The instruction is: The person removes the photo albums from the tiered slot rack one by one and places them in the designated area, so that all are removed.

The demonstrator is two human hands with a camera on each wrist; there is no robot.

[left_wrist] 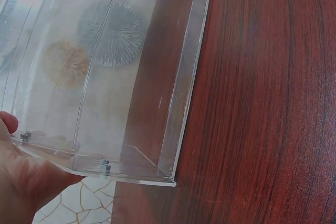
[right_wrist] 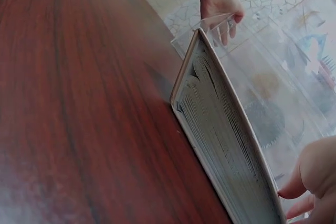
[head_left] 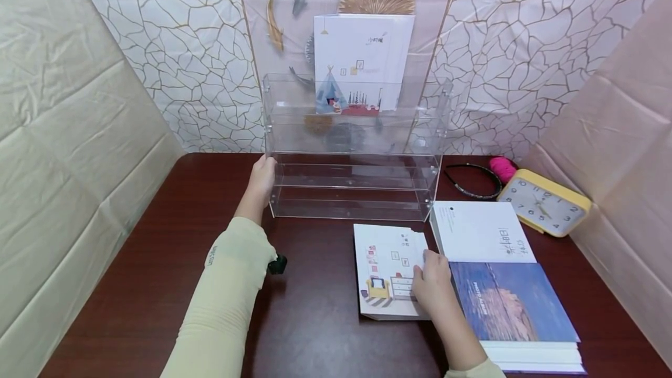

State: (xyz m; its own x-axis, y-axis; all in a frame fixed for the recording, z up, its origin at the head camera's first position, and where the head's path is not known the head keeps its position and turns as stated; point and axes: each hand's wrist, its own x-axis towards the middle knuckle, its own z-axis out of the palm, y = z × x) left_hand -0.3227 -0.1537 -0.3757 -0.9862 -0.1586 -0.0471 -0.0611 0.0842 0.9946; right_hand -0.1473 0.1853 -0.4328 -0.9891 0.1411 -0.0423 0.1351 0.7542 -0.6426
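Note:
A clear acrylic display rack (head_left: 346, 210) with stepped tiers stands at the back of the table. My left hand (head_left: 261, 177) grips its left side panel; in the left wrist view that hand (left_wrist: 26, 179) wraps the panel edge near small metal screws. A thick white photo album (head_left: 383, 261) with a drawn room on its cover lies in front of the rack. At its right edge is my right hand (head_left: 434, 279), thumb on the cover and other fingers partly hidden. The right wrist view shows the album's page edges (right_wrist: 220, 129). Another white album (head_left: 362, 51) stands upright in the rack's upper tier.
To the right lie a white book (head_left: 472, 232) and a book with a blue painted cover (head_left: 514, 302), on top of more white volumes. Behind them are a yellow alarm clock (head_left: 546, 200), a black headband (head_left: 485, 195) and a pink bundle (head_left: 503, 169). Fabric walls enclose the table.

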